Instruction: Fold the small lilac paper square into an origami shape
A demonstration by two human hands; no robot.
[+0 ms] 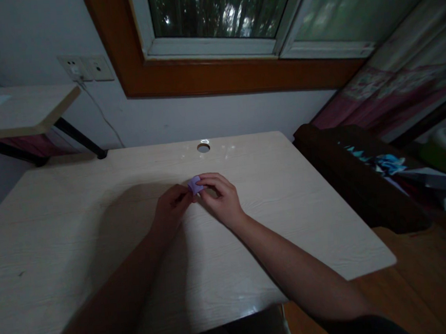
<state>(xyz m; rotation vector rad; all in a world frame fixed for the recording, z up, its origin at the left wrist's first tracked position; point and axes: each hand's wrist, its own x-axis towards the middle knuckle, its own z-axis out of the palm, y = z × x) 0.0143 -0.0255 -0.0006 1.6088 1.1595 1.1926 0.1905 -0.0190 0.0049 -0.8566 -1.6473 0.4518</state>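
Note:
A small piece of purple paper (195, 184), seemingly folded, is held between my two hands just above the pale wooden desk (312, 221). My left hand (171, 206) pinches its left edge with thumb and fingertips. On the other side, my right hand (224, 196) grips it, the thumb below and the fingers over the top. Fingertips cover part of the paper, so its full shape is hidden.
Behind my hands is a round cable hole (203, 148) in the desk. A raised shelf (21, 113) on black legs stands at the left rear. Beyond the right edge sits a dark wooden piece of furniture (334, 163) with blue cloth (388, 164).

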